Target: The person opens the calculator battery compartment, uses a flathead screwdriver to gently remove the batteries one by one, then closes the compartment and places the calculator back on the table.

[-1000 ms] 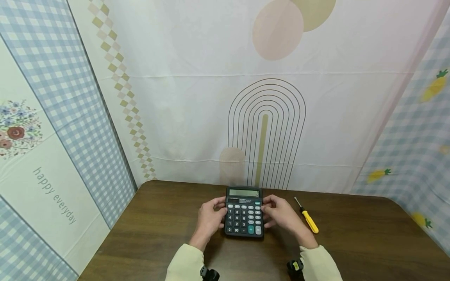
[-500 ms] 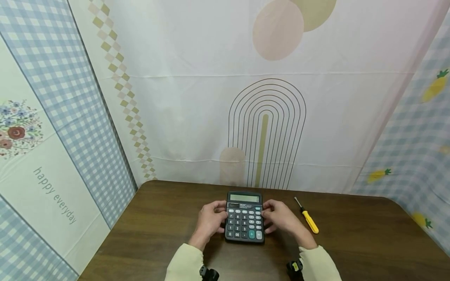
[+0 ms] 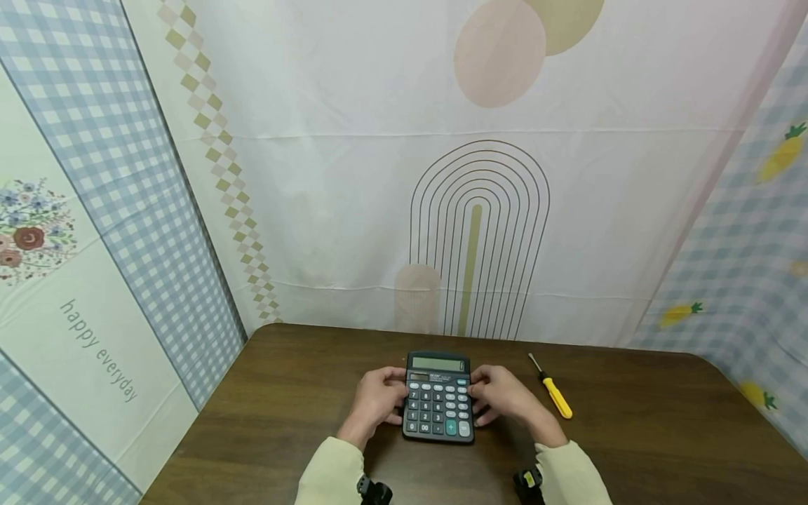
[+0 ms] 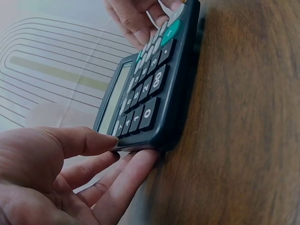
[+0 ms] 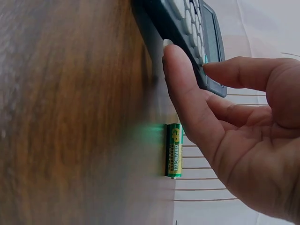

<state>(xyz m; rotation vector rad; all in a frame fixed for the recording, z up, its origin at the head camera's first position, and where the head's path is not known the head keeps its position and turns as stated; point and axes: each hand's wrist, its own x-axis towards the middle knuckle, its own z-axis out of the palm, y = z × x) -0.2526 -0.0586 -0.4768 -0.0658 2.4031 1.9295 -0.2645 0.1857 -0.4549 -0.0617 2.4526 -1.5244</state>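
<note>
A black desk calculator [image 3: 438, 397] faces up near the middle of the table, its display showing 0. My left hand [image 3: 375, 398] grips its left side; in the left wrist view the thumb lies at the upper edge and fingers [image 4: 125, 180] reach beneath. On the opposite side my right hand [image 3: 503, 394] holds the calculator between thumb and fingers. Its near edge sits low over the wood, and whether it touches cannot be told. A green and gold battery [image 5: 174, 150] lies beyond the right hand in the right wrist view, hidden in the head view.
A screwdriver [image 3: 557, 398] with a yellow handle lies to the right of my right hand on the brown wooden table [image 3: 278, 421]. A patterned white cloth [image 3: 353, 210] hangs behind the table's far edge, with checked cloths at both sides.
Both hands have brought the calculator a little nearer to me, down in the head view. The grip stays the same, and the screwdriver has not moved.
</note>
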